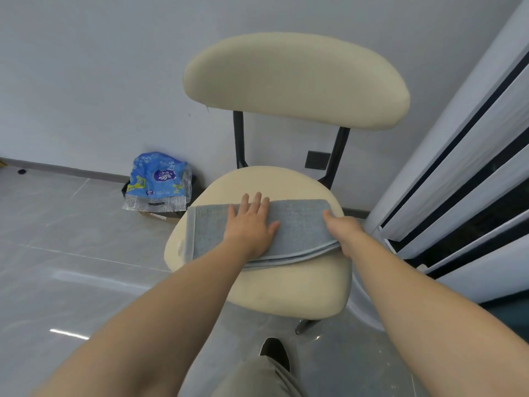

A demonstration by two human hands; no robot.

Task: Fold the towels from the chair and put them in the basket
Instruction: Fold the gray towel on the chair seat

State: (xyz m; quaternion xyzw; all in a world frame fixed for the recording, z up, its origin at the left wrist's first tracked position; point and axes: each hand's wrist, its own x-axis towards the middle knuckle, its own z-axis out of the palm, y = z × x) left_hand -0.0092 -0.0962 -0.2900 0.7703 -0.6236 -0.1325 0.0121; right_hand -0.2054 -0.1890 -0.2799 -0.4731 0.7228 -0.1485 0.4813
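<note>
The grey-blue towel lies folded in a long strip across the seat of the cream chair. Your left hand presses flat on its middle, fingers straight. Your right hand pinches its right end, thumb on top and fingers tucked beneath. A blue plastic package sits on the floor to the chair's left.

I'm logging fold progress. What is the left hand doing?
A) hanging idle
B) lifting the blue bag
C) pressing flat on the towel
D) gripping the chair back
C: the left hand lies flat, fingers spread, on the towel on the chair seat.
</note>
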